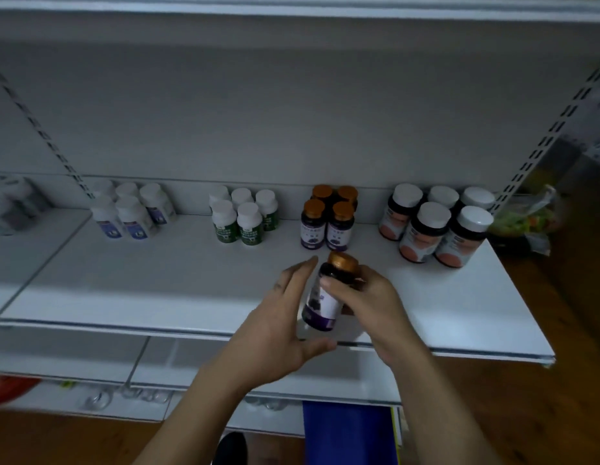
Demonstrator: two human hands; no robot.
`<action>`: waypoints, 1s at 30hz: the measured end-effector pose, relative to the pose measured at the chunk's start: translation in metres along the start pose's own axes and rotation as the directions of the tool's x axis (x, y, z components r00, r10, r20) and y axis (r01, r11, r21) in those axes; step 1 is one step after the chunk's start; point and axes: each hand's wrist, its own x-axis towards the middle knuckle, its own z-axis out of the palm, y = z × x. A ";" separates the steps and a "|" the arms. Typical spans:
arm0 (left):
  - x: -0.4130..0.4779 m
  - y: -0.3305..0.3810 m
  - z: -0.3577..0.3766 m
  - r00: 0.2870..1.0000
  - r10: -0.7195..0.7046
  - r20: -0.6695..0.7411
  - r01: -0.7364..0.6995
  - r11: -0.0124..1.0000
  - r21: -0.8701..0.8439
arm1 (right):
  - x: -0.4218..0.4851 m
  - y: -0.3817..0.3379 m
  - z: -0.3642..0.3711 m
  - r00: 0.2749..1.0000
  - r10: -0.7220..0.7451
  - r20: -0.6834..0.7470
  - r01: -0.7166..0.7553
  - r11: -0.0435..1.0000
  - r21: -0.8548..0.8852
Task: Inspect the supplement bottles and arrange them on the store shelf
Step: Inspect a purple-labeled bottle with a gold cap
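White shelf [157, 280] spans the view below a grey back panel [291, 112], all dimly lit; over its front half both hands meet at one bottle [320, 303]. Right hand [369, 297] grasps it, thumb laid across the label and fingers curled behind; left hand [281, 327] is released, at nine o'clock of the bottle, fingers straight along its side and thumb stretched out below its base; whether the palm touches it I cannot tell. Dark, with an orange cap and a purple-and-white label, the bottle is held off the shelf and tilted, cap toward one o'clock.

At twelve o'clock from it, near the back panel, four matching bottles [328, 219] stand upright in a tight square; at ten o'clock a cluster of green-label bottles [239, 216] with white caps; farther out, still toward ten o'clock, a cluster of blue-label bottles [130, 213], also white-capped; at two o'clock larger dark bottles [429, 226] with white caps and orange labels, touching one another. The clusters stand well apart.

Beyond the shelf's right end, at three o'clock, a crumpled clear bag [526, 216] sits below a slotted upright [543, 139]; at six o'clock, below the hands, a blue panel [345, 431] shows above a wooden floor [526, 414].
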 end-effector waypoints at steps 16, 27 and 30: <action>-0.019 0.067 0.010 0.985 0.155 -0.075 -0.166 0.971 -0.170 | -0.063 -0.009 -0.064 0.960 0.021 0.280 -0.107 0.950 0.294; -0.019 0.070 0.005 0.981 0.187 -0.046 -0.190 0.978 -0.086 | -0.067 -0.016 -0.061 0.924 -0.079 0.375 -0.077 0.920 0.385; -0.019 0.068 0.006 0.985 0.170 -0.020 -0.171 0.983 -0.072 | -0.067 -0.016 -0.060 0.901 -0.070 0.429 -0.154 0.872 0.464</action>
